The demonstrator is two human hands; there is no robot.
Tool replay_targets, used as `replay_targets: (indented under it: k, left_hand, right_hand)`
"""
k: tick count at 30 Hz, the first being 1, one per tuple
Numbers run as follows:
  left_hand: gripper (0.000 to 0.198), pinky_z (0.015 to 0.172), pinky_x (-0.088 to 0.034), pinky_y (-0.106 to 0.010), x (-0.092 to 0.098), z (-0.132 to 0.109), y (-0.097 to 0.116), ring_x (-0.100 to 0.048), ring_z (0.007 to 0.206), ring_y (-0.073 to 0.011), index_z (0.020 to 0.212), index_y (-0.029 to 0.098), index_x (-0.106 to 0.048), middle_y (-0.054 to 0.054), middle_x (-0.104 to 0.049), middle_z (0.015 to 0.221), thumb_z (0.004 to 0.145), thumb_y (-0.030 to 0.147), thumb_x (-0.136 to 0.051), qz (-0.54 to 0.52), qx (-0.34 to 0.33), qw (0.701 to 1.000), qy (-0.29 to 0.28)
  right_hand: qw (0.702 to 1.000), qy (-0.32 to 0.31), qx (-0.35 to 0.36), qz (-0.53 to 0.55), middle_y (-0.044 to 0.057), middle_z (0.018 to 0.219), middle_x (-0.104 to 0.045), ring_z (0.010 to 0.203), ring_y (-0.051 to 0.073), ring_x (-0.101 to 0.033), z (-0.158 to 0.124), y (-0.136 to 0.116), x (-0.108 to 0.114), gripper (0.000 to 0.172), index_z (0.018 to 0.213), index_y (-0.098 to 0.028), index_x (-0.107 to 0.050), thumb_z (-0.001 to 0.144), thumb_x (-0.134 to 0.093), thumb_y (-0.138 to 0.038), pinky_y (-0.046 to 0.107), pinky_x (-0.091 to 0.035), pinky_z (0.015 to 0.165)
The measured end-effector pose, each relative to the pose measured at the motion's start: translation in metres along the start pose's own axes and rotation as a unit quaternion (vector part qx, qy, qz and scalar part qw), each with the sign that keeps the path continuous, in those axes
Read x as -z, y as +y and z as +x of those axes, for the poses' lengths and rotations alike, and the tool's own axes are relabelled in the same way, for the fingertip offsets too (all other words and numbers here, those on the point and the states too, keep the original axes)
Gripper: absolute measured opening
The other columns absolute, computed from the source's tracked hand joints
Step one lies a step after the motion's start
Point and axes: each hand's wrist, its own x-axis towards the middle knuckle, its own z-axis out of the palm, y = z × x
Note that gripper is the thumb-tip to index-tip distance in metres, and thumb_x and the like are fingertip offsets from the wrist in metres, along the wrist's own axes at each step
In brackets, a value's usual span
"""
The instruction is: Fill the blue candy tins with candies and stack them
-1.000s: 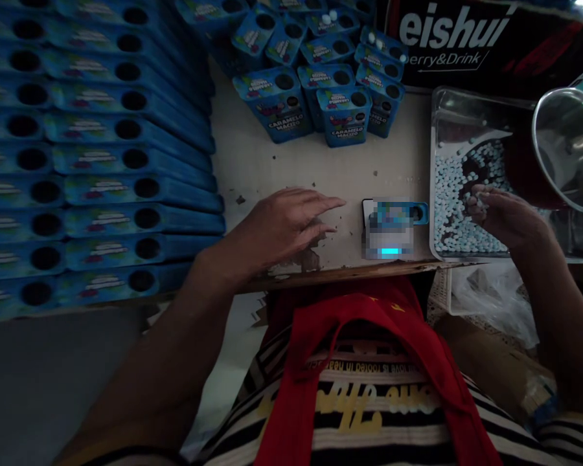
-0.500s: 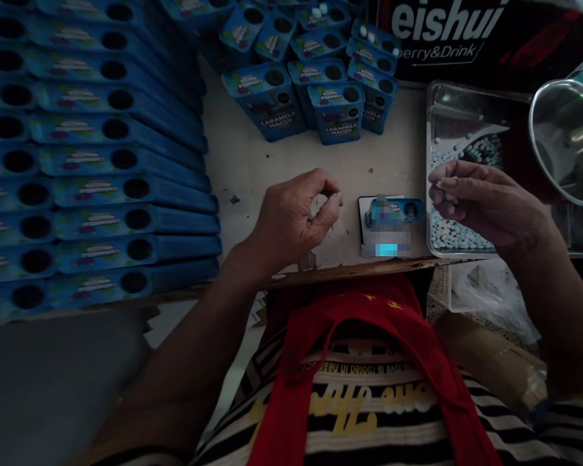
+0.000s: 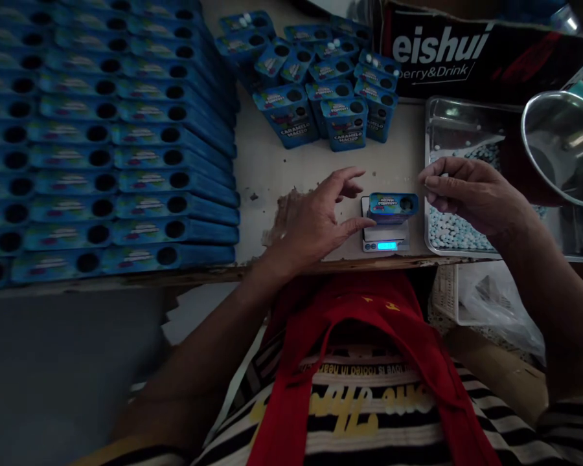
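A small blue candy box stands on a digital scale whose display glows blue. Its top has a round dark hole at the right end. My left hand is open at the box's left side, thumb and fingers spread around that end; whether the thumb touches it I cannot tell. My right hand is pinched, just right of the box and above the near-left part of a clear tray. What its fingertips hold, if anything, is too small to make out. Pale blue and white candies lie in the tray.
Long rows of blue boxes fill the left side. A cluster of blue boxes stands at the back, some with white candies on top. A metal bowl leans over the tray. Behind is a black carton.
My left hand has opened from a curled shape and moved right, up to the box on the scale. My right hand stays pinched and has shifted slightly left. The view has turned somewhat left.
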Motion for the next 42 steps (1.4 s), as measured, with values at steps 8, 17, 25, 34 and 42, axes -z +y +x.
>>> replay_targets:
  k: [8,17,25,34,42]
  left_hand:
    - [0.076,0.112,-0.061,-0.045,-0.033,0.008,-0.002,-0.072,0.134,-0.0289,0.151,0.030,-0.055,-0.009,-0.074,0.140,0.088,0.042,-0.095,-0.050,0.041,0.998,0.026]
    - [0.072,0.113,-0.062,-0.047,-0.058,0.012,-0.009,-0.075,0.128,-0.0299,0.135,0.029,-0.061,-0.008,-0.075,0.138,0.075,0.020,-0.101,-0.098,0.074,0.992,0.026]
    - [0.070,0.104,-0.065,-0.039,-0.068,0.011,-0.023,-0.079,0.117,-0.0257,0.128,0.027,-0.064,-0.006,-0.079,0.123,0.071,0.025,-0.105,-0.144,0.070,0.986,0.046]
    - [0.035,0.093,-0.061,-0.034,-0.067,0.022,-0.014,-0.077,0.100,-0.0235,0.123,0.023,-0.073,-0.004,-0.080,0.108,0.093,0.030,-0.091,-0.107,-0.010,0.994,0.017]
    - [0.029,0.106,-0.056,-0.039,-0.059,0.074,0.006,-0.072,0.114,-0.0258,0.126,0.028,-0.075,-0.005,-0.080,0.123,0.099,0.027,-0.085,0.021,-0.155,0.988,0.007]
  right_hand:
    - [0.999,0.011,0.003,0.049,-0.001,0.077,-0.068,0.062,0.010,-0.056,-0.001,0.004,0.006,0.025,0.095,-0.019,-0.078,0.086,-0.098,-0.030,0.023,-0.047,0.055]
    - [0.998,0.047,0.030,0.029,0.000,0.076,-0.066,0.062,0.010,-0.053,-0.013,0.001,0.019,0.023,0.096,-0.019,-0.079,0.088,-0.097,-0.032,0.023,-0.042,0.051]
    - [0.989,0.145,0.008,-0.035,0.000,0.078,-0.066,0.063,0.014,-0.053,-0.026,0.033,0.074,0.020,0.096,-0.025,-0.079,0.087,-0.093,-0.035,0.030,-0.048,0.058]
    - [0.886,0.161,0.117,-0.418,0.011,0.138,-0.081,0.133,0.039,-0.072,-0.018,0.085,0.080,0.031,0.117,-0.029,-0.088,0.088,-0.087,-0.040,0.062,-0.051,0.120]
    - [0.971,0.222,0.078,-0.044,0.004,0.103,-0.082,0.096,0.019,-0.077,-0.015,0.105,0.051,0.028,0.109,-0.025,-0.084,0.092,-0.087,-0.047,0.035,-0.065,0.088]
